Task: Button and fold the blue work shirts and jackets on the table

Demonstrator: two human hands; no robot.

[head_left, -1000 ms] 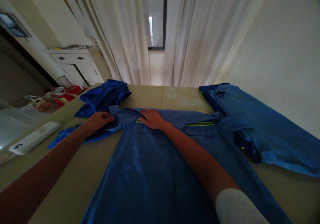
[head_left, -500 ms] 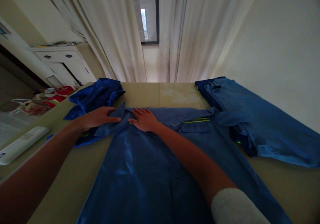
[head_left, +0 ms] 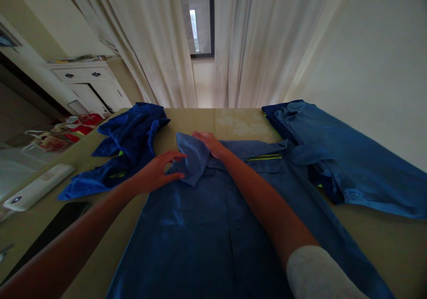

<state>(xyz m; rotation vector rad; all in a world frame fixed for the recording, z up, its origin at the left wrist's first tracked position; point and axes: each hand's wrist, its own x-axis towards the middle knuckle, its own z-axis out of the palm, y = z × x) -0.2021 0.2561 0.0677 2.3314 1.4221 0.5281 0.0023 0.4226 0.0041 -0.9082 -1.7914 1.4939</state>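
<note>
A blue-grey long-sleeved work shirt point(head_left: 200, 232) lies spread before me, with a buttoned front and a yellow-green stripe above one chest pocket. On its left side, a flap of fabric point(head_left: 193, 157), apparently the sleeve, is turned inward over the shoulder. My left hand point(head_left: 160, 172) is at the flap's outer edge, thumb and fingers apart in a C shape. At the top of the shirt, my right hand point(head_left: 208, 143) rests with fingers extended; the flap partly hides it. The other sleeve point(head_left: 310, 157) stretches to the right.
A crumpled bright blue garment point(head_left: 133, 143) lies to the left. At the right is a stack of folded blue clothes point(head_left: 353, 157). A white elongated device point(head_left: 40, 188) and a dark flat object point(head_left: 53, 228) lie on the table point(head_left: 230, 123) near my left arm.
The flap on the shirt's left side has moved inward, to the right. My left hand has followed it rightward; my right hand has shifted right and slightly up.
</note>
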